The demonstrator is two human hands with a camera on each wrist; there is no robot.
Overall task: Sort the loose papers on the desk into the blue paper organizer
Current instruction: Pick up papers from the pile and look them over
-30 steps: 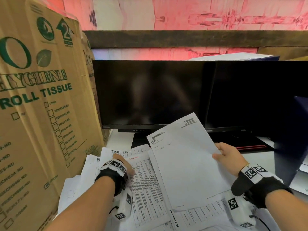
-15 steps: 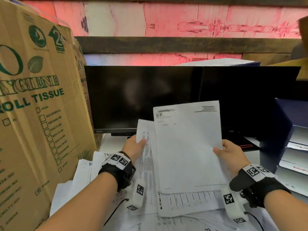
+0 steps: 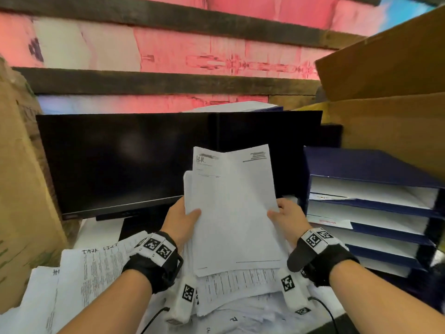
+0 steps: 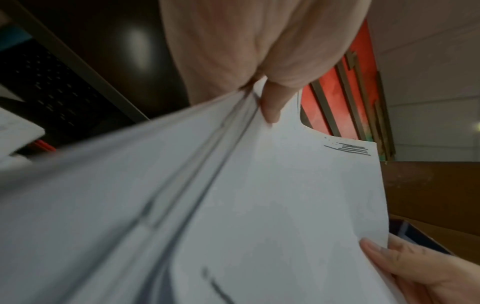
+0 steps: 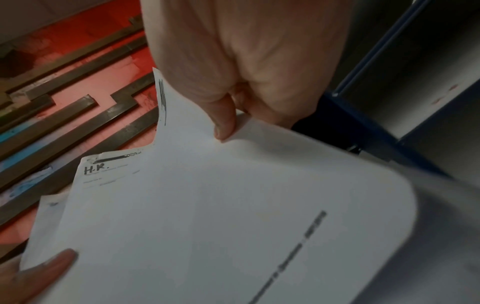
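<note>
I hold a small stack of white papers (image 3: 234,208) upright before the monitor, the top sheet marked "H.R." at its upper left. My left hand (image 3: 184,216) pinches the stack's left edge, thumb on the front. My right hand (image 3: 285,216) pinches the right edge the same way. The left wrist view shows several sheets (image 4: 272,195) layered under my left thumb. In the right wrist view the top sheet (image 5: 207,205) bends under my right thumb. The blue paper organizer (image 3: 375,208) stands to the right, its stacked trays holding some papers. More loose papers (image 3: 91,280) lie on the desk below.
A dark monitor (image 3: 134,162) stands right behind the held stack. A large cardboard box (image 3: 21,179) walls the left side, and another cardboard box (image 3: 390,92) sits above the organizer at the right. A thin black cable (image 3: 323,309) runs by my right wrist.
My left hand lifted a second paper off the desk and brought it behind the "H.R." sheet. Both hands raised the papers upright and drew them together. The view turned right, showing the organizer.
</note>
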